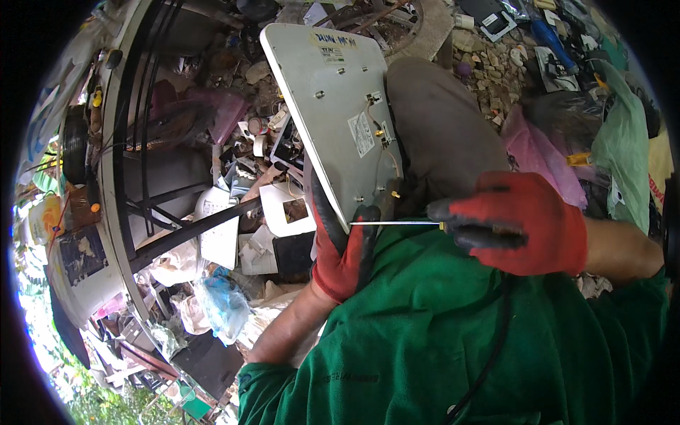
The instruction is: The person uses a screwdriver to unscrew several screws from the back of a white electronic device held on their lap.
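The flat panel (319, 106) rises from the left hand (340, 258), its lower corner set between thumb and fingers, and stands tilted, ahead of and to the left of the right hand (524, 223). The panel's back is smooth, light grey and metallic in look, with rounded upper corners and a pale rim. It bears a white printed label (361, 136), small raised fittings and thin brown cables (389, 152) with gold-coloured connectors. Both hands wear red gloves with black-coated fingers. The left hand is gripping the panel, fingers along the far edge and thumb on the near face. The right hand is curled around a screwdriver (397, 223), its slim bright shaft directed left to the panel's lower corner; contact at the tip cannot be confirmed. Ahead of the right hand is a knee in brownish-grey cloth (446, 120), beside the panel. Beyond that lie rough stones (489, 88). Left of the left hand are a white frame-like piece (273, 219) and a crumpled blue plastic bag (221, 304).
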Motion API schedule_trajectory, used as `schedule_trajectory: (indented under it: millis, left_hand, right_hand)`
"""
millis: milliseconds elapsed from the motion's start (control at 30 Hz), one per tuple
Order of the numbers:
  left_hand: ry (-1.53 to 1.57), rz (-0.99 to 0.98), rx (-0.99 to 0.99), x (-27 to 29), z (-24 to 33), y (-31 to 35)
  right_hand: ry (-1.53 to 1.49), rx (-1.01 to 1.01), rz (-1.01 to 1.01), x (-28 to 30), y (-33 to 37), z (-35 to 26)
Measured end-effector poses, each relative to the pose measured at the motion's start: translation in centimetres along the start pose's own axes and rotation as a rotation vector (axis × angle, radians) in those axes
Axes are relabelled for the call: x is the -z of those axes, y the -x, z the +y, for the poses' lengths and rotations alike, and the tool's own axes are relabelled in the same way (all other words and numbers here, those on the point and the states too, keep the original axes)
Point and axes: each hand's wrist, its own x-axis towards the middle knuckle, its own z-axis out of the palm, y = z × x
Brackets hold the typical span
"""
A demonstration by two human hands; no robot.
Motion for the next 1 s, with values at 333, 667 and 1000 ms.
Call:
schedule_trajectory:
  millis: [333, 667, 1000]
  left_hand:
    - [0.302, -0.039, 0.186, 0.0, 0.4, -0.7]
    - [0.349, -0.014, 0.212, 0.0, 0.8, -0.8]
    - [0.100, 0.002, 0.091, -0.5, 0.5, -0.8]
  right_hand:
    - [-0.269, -0.078, -0.236, 2.2, 0.3, 1.6]
    - [0.524, 0.176, -0.184, 1.2, 0.1, -0.5]
    - [0.105, -0.368, -0.265, 1.2, -1.1, -0.5]
